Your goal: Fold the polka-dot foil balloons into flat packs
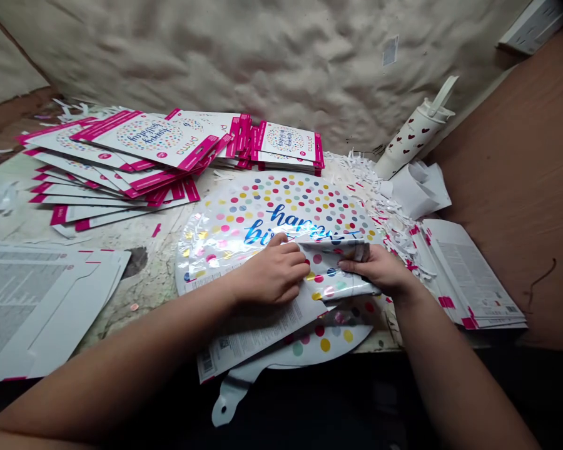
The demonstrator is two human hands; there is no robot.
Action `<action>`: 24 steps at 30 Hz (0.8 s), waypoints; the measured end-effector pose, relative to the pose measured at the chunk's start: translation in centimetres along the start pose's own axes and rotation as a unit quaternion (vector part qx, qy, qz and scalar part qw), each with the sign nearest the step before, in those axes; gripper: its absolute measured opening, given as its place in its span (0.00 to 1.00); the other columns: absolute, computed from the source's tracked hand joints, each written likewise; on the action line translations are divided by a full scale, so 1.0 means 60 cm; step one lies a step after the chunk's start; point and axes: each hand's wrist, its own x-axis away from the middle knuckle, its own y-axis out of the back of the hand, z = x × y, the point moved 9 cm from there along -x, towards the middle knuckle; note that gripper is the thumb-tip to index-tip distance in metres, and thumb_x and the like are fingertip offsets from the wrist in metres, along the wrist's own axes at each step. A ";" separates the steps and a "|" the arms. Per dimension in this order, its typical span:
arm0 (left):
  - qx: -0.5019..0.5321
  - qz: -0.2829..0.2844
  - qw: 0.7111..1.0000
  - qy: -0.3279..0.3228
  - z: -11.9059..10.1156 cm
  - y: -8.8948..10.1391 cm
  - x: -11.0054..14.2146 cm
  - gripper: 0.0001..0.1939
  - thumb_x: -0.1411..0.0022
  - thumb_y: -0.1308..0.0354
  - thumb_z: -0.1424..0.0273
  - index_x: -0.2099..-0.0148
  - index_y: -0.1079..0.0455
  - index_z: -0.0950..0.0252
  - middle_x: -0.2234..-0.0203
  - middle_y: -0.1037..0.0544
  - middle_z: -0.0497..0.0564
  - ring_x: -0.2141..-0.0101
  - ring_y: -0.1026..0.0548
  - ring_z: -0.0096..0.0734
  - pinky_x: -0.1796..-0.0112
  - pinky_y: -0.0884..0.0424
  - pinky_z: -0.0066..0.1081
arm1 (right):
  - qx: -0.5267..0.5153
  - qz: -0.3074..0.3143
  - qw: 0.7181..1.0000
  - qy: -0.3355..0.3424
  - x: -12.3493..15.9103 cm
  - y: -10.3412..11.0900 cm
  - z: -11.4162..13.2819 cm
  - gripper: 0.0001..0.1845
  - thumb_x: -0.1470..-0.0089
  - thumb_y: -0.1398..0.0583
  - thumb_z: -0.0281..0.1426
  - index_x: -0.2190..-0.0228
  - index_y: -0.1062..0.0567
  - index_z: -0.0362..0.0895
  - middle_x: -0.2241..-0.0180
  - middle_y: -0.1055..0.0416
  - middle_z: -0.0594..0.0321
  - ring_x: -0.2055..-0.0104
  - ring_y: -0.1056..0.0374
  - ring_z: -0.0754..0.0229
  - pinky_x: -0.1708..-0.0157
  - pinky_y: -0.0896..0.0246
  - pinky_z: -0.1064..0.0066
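Observation:
Flat foil balloons lie stacked in front of me, white with coloured dots and blue "happy birthday" lettering; a tail hangs past the table edge. On top of them rests a printed paper sleeve, slanted, its text side up. My left hand is closed with curled fingers at the sleeve's upper end; its fingertips are partly hidden. In my right hand is a folded foil balloon, pinched at its right end with the thumb on top. The folded balloon's left end meets the sleeve by my left fingers.
Pink-and-white balloon packets are piled at the back left, with a neater packet stack beside them. Flat printed sleeves lie at left, more sleeves at right. A heart-patterned tumbler stands among paper shreds near the wall.

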 end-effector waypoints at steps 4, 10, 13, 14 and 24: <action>-0.007 0.022 1.000 -0.017 -0.012 -0.008 0.000 0.07 0.45 0.52 0.69 0.65 0.36 0.65 0.68 0.29 0.54 0.63 0.35 0.39 0.56 0.46 0.42 | -0.056 0.054 0.996 -0.043 -0.028 -0.023 -0.005 0.21 0.66 0.30 0.35 0.67 0.23 0.40 0.71 0.25 0.61 0.71 0.31 0.62 0.68 0.36 0.71; -0.002 0.022 0.999 0.031 0.006 -0.005 0.001 0.07 0.42 0.56 0.73 0.66 0.37 0.65 0.68 0.31 0.53 0.63 0.36 0.38 0.57 0.44 0.40 | -0.105 -0.055 0.992 -0.041 -0.031 0.007 0.005 0.16 0.66 0.30 0.35 0.77 0.30 0.42 0.84 0.34 0.72 0.84 0.42 0.72 0.84 0.48 0.80; 0.004 0.018 0.999 0.035 0.005 0.003 -0.001 0.08 0.40 0.58 0.73 0.66 0.37 0.66 0.69 0.32 0.54 0.63 0.37 0.38 0.57 0.43 0.40 | -0.077 -0.052 0.995 -0.033 -0.030 0.000 0.024 0.15 0.68 0.30 0.31 0.79 0.30 0.41 0.86 0.35 0.72 0.84 0.42 0.72 0.85 0.48 0.80; 0.004 0.016 0.999 0.039 0.005 0.006 -0.002 0.09 0.40 0.58 0.72 0.65 0.37 0.66 0.68 0.32 0.54 0.63 0.37 0.39 0.57 0.43 0.40 | -0.070 -0.052 0.996 -0.026 -0.032 -0.007 0.033 0.15 0.69 0.30 0.31 0.78 0.30 0.40 0.85 0.35 0.71 0.84 0.41 0.71 0.84 0.47 0.80; -0.052 -0.044 0.994 0.087 0.023 0.065 0.006 0.09 0.41 0.57 0.72 0.63 0.36 0.66 0.67 0.32 0.56 0.62 0.38 0.40 0.58 0.40 0.42 | 0.062 -0.091 0.984 0.139 -0.008 -0.047 0.128 0.10 0.58 0.36 0.32 0.70 0.23 0.41 0.74 0.27 0.62 0.75 0.34 0.64 0.77 0.38 0.73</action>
